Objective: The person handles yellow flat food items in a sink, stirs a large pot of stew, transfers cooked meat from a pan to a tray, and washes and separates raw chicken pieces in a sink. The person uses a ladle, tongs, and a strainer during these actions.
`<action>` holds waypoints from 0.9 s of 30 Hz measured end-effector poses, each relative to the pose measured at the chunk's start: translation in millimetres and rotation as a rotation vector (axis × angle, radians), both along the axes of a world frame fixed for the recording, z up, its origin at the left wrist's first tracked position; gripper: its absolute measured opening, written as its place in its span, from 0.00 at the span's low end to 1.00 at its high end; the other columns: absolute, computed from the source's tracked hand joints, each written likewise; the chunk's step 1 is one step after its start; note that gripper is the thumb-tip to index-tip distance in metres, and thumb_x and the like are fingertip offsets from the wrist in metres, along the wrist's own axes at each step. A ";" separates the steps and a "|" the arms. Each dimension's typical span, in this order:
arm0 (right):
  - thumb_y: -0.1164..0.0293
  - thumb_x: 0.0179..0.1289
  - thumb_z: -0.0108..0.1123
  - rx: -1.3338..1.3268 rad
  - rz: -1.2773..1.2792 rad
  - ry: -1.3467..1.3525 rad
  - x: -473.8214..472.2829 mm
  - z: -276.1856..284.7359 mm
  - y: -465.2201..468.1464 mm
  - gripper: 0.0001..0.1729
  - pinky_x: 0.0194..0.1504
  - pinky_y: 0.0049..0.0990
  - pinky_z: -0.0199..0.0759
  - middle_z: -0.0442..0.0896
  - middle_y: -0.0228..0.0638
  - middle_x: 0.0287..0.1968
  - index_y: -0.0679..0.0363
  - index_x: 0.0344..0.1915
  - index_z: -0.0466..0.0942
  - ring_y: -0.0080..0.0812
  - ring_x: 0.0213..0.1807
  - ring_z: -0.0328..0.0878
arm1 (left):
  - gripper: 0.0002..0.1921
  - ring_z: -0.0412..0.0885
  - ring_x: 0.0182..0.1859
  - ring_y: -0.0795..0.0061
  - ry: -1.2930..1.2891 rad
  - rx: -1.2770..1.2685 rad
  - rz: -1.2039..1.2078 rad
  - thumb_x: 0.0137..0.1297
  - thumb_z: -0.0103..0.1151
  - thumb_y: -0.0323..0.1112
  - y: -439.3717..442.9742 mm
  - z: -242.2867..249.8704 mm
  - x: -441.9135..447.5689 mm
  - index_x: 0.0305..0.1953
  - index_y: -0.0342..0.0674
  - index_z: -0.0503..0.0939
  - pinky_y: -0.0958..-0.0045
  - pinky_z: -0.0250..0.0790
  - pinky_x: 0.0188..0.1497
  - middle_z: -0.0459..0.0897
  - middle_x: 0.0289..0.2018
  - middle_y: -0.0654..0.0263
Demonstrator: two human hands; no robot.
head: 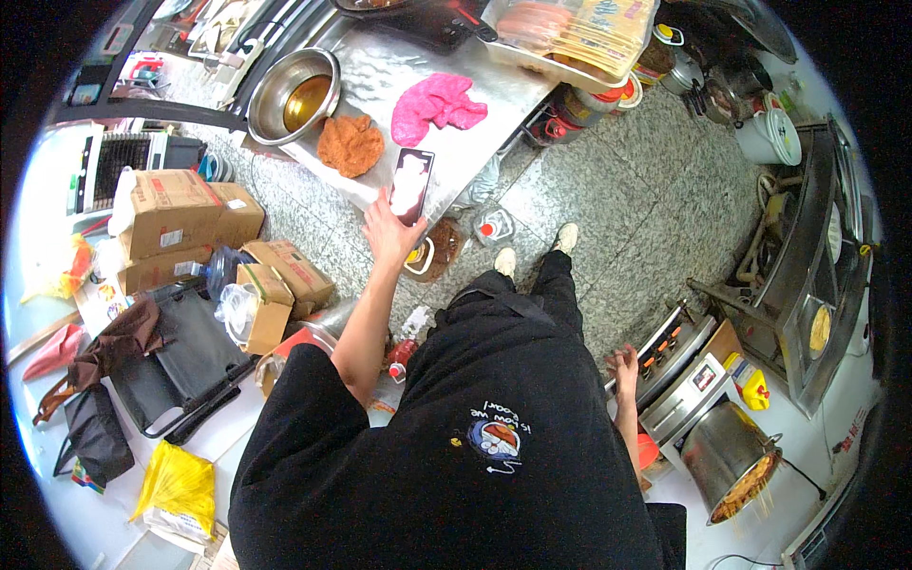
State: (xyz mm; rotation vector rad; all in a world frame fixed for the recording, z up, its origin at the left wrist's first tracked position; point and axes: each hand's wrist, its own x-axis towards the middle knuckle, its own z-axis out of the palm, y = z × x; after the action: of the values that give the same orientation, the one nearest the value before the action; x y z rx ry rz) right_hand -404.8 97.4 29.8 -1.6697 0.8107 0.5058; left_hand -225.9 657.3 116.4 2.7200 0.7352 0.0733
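Observation:
My left hand [390, 229] grips the lower end of a smartphone [413, 187] at the corner of a stainless steel table [491, 153]. Beyond the phone lies a crumpled bright pink cloth [436, 108]. An orange-brown cloth [350, 145] lies left of the phone, beside a metal bowl [261, 107] with amber liquid in it. My right hand [624, 366] hangs low at my right side with its fingers apart, near a gas stove [659, 349]; nothing shows in it.
A white tray [545, 65] of packaged food stands at the table's far side. Cardboard boxes [173, 214] and a black folding chair [178, 356] are at left. A large pot [727, 456] with skewers stands at lower right. Oil jugs [496, 226] stand on the stone floor by my feet.

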 end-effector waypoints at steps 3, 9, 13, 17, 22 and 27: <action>0.66 0.68 0.54 0.015 -0.031 0.002 -8.5 -10.5 2.0 0.27 0.36 0.34 0.75 0.74 0.36 0.48 0.54 0.64 0.60 0.37 0.44 0.82 | 0.45 0.64 0.61 0.54 -0.196 0.000 -0.131 0.46 0.69 0.44 2.2 3.0 -7.1 0.65 0.36 0.59 0.51 0.54 0.61 0.70 0.55 0.52; 0.66 0.67 0.54 -0.002 -0.058 0.074 -36.2 -8.8 11.2 0.28 0.40 0.32 0.73 0.75 0.36 0.46 0.54 0.64 0.60 0.33 0.42 0.79 | 0.38 0.66 0.60 0.56 -0.238 -0.083 -0.298 0.51 0.63 0.37 7.8 0.9 -7.1 0.64 0.36 0.61 0.53 0.52 0.63 0.74 0.54 0.57; 0.67 0.65 0.54 0.016 -0.081 0.108 -47.3 5.6 16.5 0.27 0.46 0.27 0.68 0.74 0.36 0.41 0.62 0.62 0.62 0.27 0.40 0.73 | 0.38 0.64 0.63 0.57 -0.291 -0.049 -0.323 0.51 0.62 0.35 16.5 -4.5 22.5 0.65 0.35 0.60 0.53 0.51 0.64 0.74 0.55 0.58; 0.69 0.66 0.53 0.006 -0.098 0.119 -45.4 1.1 15.4 0.25 0.37 0.31 0.72 0.75 0.35 0.43 0.57 0.62 0.61 0.32 0.40 0.79 | 0.36 0.64 0.64 0.56 -0.324 -0.087 -0.281 0.52 0.59 0.32 31.8 -7.7 36.0 0.65 0.35 0.61 0.53 0.50 0.65 0.72 0.58 0.56; 0.70 0.67 0.52 0.003 -0.093 0.068 -42.9 -17.1 12.5 0.25 0.32 0.32 0.75 0.75 0.39 0.46 0.57 0.62 0.60 0.36 0.40 0.82 | 0.34 0.65 0.63 0.56 -0.351 -0.094 -0.259 0.53 0.54 0.27 49.0 -13.2 24.9 0.65 0.36 0.60 0.53 0.50 0.66 0.72 0.58 0.57; 0.68 0.67 0.53 0.011 -0.029 0.033 -38.7 -22.8 11.2 0.28 0.32 0.30 0.75 0.74 0.39 0.49 0.58 0.64 0.58 0.38 0.43 0.82 | 0.33 0.66 0.63 0.56 -0.360 -0.095 -0.244 0.53 0.51 0.25 56.8 -18.0 16.6 0.65 0.36 0.60 0.53 0.50 0.65 0.73 0.58 0.59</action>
State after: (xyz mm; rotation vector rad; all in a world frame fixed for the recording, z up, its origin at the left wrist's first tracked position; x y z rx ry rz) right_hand -443.4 108.5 7.0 -1.6407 0.8533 0.5176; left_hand -209.3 714.2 98.4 2.5804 0.2943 0.4452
